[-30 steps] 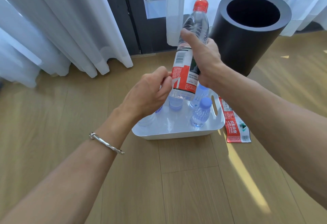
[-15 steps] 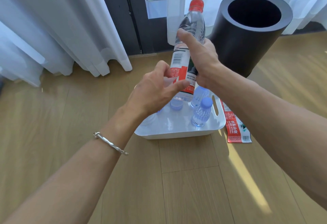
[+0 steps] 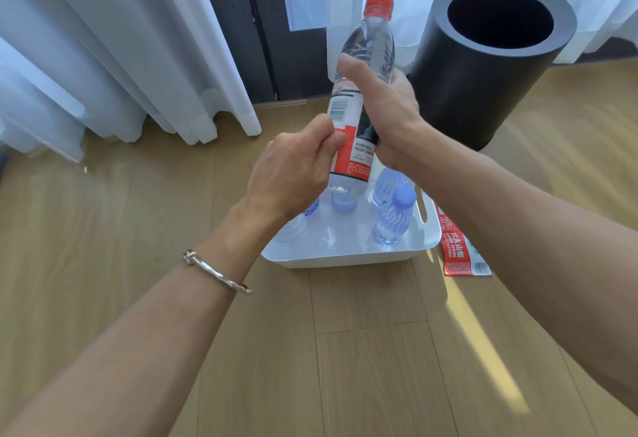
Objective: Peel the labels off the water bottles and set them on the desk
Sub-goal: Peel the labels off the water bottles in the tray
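Observation:
My right hand [image 3: 383,108] grips a clear water bottle [image 3: 371,43] with a red cap, holding it upright above the white tray [image 3: 348,257]. Its red and white label [image 3: 348,139] is still wrapped around the lower body. My left hand [image 3: 297,170] has its curled fingers and thumb pinched against the label's left edge. In the tray stand several small bottles with blue caps, one of them [image 3: 393,217] at the right. A peeled red label [image 3: 461,250] lies flat on the wooden surface to the right of the tray.
A tall black cylindrical bin [image 3: 483,60] stands open at the back right, close behind my right hand. White curtains [image 3: 114,43] and a dark door frame run along the back. Wooden boards stretch in front of the tray.
My left hand opened away from the bottle half a second ago and has closed again on the label's edge. The bottle has stayed nearly in place in my right hand.

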The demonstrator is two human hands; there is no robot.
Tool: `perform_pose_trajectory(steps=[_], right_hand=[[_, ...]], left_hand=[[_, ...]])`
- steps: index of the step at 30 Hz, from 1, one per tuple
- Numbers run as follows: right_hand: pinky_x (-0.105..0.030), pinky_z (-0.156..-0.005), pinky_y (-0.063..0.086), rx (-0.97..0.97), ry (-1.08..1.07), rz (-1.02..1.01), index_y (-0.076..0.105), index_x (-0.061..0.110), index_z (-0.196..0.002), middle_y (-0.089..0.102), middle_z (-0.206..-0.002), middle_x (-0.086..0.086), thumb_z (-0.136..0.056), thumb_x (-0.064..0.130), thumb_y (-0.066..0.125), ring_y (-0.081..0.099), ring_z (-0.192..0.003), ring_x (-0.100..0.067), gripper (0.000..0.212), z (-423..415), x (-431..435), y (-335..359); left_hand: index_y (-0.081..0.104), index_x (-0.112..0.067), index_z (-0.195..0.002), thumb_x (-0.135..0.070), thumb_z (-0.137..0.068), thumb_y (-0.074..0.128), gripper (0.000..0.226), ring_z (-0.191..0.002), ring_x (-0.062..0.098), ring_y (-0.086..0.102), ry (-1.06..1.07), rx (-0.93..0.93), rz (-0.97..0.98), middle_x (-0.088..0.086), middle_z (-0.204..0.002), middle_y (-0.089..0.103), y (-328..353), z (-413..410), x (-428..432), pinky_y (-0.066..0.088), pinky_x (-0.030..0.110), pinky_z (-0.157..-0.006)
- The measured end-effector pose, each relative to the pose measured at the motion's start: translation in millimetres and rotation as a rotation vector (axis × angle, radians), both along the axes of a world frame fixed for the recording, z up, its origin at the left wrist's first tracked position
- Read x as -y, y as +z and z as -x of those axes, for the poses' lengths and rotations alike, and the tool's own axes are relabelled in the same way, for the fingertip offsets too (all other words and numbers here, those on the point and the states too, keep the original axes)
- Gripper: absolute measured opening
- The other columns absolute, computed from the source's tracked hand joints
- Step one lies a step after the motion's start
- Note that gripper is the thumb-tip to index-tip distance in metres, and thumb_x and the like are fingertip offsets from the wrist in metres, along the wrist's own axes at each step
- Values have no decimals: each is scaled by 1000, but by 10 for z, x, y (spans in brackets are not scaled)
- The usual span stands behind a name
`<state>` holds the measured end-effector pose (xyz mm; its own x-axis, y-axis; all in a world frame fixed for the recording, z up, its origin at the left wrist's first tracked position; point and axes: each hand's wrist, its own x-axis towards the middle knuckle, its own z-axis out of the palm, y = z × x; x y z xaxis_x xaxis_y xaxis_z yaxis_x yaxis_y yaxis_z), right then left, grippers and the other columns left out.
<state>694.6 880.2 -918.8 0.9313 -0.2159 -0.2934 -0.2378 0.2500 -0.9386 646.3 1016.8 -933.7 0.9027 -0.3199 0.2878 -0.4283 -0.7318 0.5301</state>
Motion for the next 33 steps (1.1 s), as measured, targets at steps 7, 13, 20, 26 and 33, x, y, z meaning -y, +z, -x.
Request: perform_pose_trajectory(steps=[7,13,20,26,33], right_hand=[[-32,-65,60,31,71,-35,53,9,-119,67,-89,-9,-80,34,75,69,-67,-17,51,8,-25,43],[-33,-68,61,28,79,0,54,10,-118,67,-91,-9,-79,35,75,69,-69,-18,51,4,0,17],[-34,-70,61,40,74,55,55,10,-117,68,-97,-10,-76,35,78,70,-75,-19,54,27,-18,-23],[-28,-69,60,77,96,206,55,20,-109,69,-94,1,-76,40,76,71,-81,-13,43,58,-65,-21],[-36,-64,59,46,75,-46,58,9,-109,67,-83,-8,-78,33,74,67,-67,-20,42,28,-55,14]], left_hand=[[43,-18,-79,-33,-101,43,26,-72,17,68,194,-160,319,5,-77,64,44,-17,-29,59,35,-56],[44,-23,-79,-38,-100,32,28,-84,28,67,167,-381,467,19,-95,61,41,-80,-69,61,41,-59],[53,-13,-87,-63,-91,40,52,-75,11,66,131,-401,297,-3,-80,65,98,-82,-23,51,26,-65],[53,-12,-85,-46,-94,52,35,-72,10,62,160,-128,143,-3,-82,65,94,-73,46,52,25,-62],[44,-21,-63,-28,-97,51,35,-60,10,43,433,-347,750,-6,-62,46,68,-220,-42,38,28,-59]])
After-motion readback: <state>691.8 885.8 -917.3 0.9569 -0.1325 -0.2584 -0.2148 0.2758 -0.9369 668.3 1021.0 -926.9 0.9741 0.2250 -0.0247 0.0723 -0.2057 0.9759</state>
